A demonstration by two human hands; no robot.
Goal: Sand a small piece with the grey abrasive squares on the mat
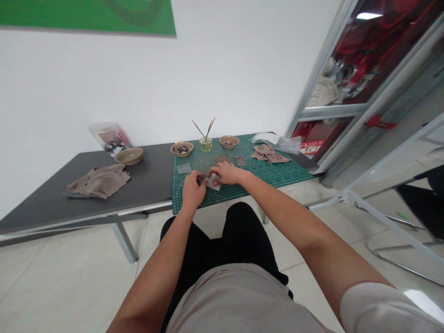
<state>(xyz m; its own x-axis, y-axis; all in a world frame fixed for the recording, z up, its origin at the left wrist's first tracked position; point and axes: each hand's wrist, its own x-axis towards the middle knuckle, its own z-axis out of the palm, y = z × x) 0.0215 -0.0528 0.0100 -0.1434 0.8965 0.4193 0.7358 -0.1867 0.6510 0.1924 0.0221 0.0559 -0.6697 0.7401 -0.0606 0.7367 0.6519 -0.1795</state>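
Note:
My right hand [224, 174] is closed, its fingers pinching a small crumpled pale grey-white sheet [214, 181] just above the green cutting mat [263, 173]. Close beside it, my left hand [194, 188] is closed too, thumb and fingertips meeting at the sheet's left side; what lies between them is too small to make out. Around the hands lie a flat grey square [184, 169] at the left, a brownish square [222, 158] behind, and another grey square [240, 160] at the right.
At the mat's back stand a bowl of dark brown pieces [182, 148], a glass jar with thin sticks [206, 144] and a second bowl [229, 141]. Brown cloths [268, 153], plastic bags [289, 143], another bowl [129, 156] and a clear container [110, 138] sit farther out.

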